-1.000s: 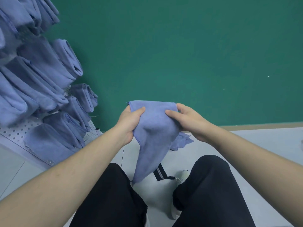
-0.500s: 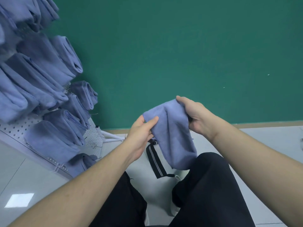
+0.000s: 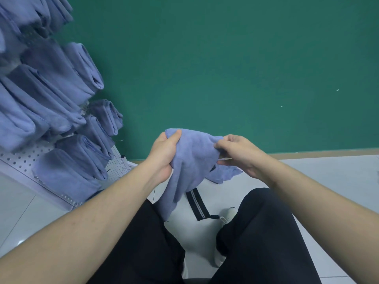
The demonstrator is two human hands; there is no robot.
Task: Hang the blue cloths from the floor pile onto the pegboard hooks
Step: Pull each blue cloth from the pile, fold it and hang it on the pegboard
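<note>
I hold a blue cloth (image 3: pixel 191 160) in front of me, above my knees. My left hand (image 3: pixel 165 154) grips its upper left corner, thumb on top. My right hand (image 3: pixel 238 153) pinches its right edge. The cloth sags between the hands and a tail hangs down to about knee height. Another blue cloth (image 3: pixel 224 174) lies on the floor behind it, partly hidden. At the left stands the white pegboard (image 3: pixel 20 158), with several folded blue cloths (image 3: pixel 67 167) hanging on its hooks.
A green wall (image 3: pixel 225 68) fills the background, with a tan skirting strip (image 3: pixel 328 153) at its foot. A black strap with white stripes (image 3: pixel 198 206) lies on the pale tiled floor (image 3: pixel 338 181). My black trouser legs (image 3: pixel 262 238) and a white shoe (image 3: pixel 225 216) are below.
The cloth has been spread wider between my hands. My left hand has taken hold of its upper left corner, and my right hand has shifted to the right edge.
</note>
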